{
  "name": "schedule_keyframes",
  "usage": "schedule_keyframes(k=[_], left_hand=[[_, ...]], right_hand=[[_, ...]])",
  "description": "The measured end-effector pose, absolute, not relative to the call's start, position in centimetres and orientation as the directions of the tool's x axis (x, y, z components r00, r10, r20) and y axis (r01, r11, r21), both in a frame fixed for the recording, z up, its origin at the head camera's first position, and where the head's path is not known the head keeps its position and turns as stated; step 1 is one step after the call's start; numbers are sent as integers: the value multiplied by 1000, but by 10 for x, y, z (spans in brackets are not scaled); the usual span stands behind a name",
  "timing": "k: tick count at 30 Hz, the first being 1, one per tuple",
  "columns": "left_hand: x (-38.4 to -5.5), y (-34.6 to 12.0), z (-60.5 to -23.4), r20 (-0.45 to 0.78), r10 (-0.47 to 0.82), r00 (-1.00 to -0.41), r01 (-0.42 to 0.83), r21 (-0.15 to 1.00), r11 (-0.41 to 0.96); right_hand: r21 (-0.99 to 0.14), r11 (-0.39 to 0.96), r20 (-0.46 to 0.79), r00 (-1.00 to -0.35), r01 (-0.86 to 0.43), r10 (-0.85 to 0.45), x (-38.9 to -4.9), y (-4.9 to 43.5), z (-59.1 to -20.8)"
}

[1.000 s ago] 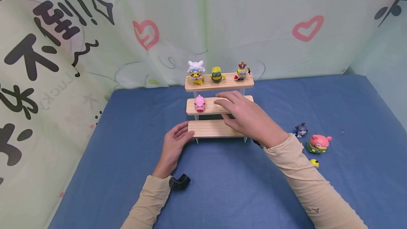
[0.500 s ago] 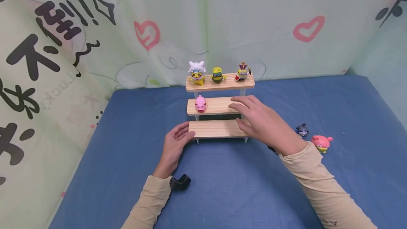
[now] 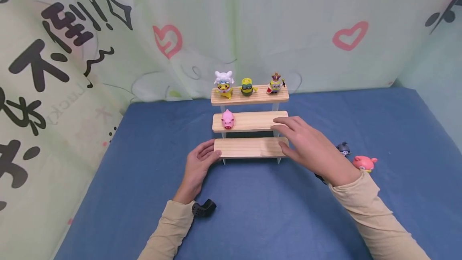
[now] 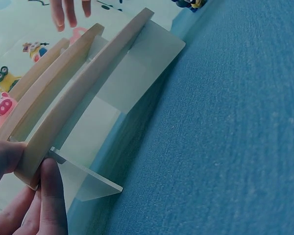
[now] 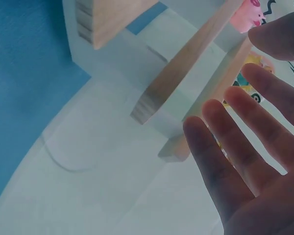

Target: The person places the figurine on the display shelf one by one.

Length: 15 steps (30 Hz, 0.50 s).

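Note:
A three-tier wooden display stand (image 3: 249,147) with clear supports stands on the blue cloth. My left hand (image 3: 198,165) pinches the left end of its lowest board, thumb on top and fingers beneath, as the left wrist view shows. At the stand's right end hovers my right hand (image 3: 312,145), its fingers (image 5: 240,142) spread and holding nothing. On the middle board's left side sits a pink pig figure (image 3: 227,120). Across the top board are a yellow figure in a white hat (image 3: 224,87), a goggled minion figure (image 3: 247,87) and a crowned minion figure (image 3: 274,85).
To the right, partly behind the right wrist, lie a dark-capped figure (image 3: 344,149) and a coral-pink figure (image 3: 364,163) on the blue cloth (image 3: 238,216). A pale printed curtain (image 3: 281,23) hangs behind the stand.
My right hand has drawn back rightward and slightly down from over the middle board to the stand's right end. Its forearm now covers a small yellow figure. The left hand keeps its hold.

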<state>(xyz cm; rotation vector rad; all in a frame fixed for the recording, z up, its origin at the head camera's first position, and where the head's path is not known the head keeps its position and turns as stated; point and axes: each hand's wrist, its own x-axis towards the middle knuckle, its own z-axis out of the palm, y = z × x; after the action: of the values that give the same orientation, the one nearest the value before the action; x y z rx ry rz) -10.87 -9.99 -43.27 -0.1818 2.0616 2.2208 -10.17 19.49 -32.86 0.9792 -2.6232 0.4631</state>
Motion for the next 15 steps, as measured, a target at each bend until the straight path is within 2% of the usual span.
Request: schedule_keyframes(k=[9,15], left_hand=[[-108,-100,-433,-154,2,-988,-154,986,-61],[-106,-101,-433,-151,4,-988,-151,987,-54]], right_hand=[[-181,717,406,-715,-673,-569,-93,207,-331],[-178,736,370,-737,-654,-566,-89,213,-335]])
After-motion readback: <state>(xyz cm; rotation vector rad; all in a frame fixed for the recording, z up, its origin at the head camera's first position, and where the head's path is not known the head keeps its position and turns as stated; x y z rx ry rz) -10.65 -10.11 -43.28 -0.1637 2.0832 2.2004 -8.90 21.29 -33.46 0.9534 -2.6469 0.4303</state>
